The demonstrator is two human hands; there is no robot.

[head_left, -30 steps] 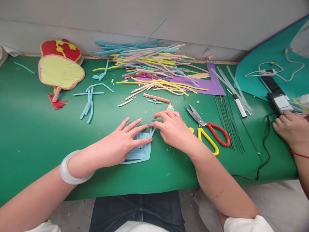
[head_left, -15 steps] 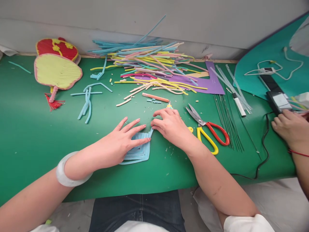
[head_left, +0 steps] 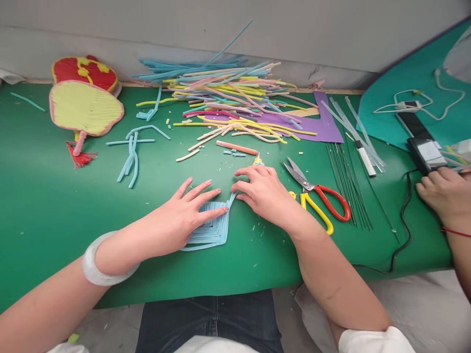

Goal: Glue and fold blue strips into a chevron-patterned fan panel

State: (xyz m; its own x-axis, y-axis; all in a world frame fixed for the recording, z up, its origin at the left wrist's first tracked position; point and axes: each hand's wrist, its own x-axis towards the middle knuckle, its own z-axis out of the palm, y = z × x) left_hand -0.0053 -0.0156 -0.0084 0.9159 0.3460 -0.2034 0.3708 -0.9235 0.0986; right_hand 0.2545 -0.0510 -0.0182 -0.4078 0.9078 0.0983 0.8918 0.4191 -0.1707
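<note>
A flat square coil of light blue pipe cleaners (head_left: 215,232) lies on the green table near the front edge. My left hand (head_left: 182,214) rests on it with fingers stretched out and spread, covering its left and upper part. At the coil's upper right corner, a loose blue pipe cleaner end (head_left: 231,198) sticks up and away. My right hand (head_left: 263,195) pinches that end between thumb and fingertips. Just past the right knuckles shows a pointed metal tip on a small colourful body (head_left: 258,160); the rest is hidden by the hand.
Scissors (head_left: 311,189) with red and yellow handles lie right of my right hand. Beyond are a heap of coloured pipe cleaners (head_left: 235,90), purple sheet (head_left: 329,128), thin wires (head_left: 349,189) and a marker (head_left: 365,159). Fan-shaped pieces (head_left: 86,108) lie left. Another person's hand (head_left: 445,191) is at right.
My right hand has shifted very slightly to the right, still pinching the blue end. My left hand stays spread on the coil. The view has moved a little.
</note>
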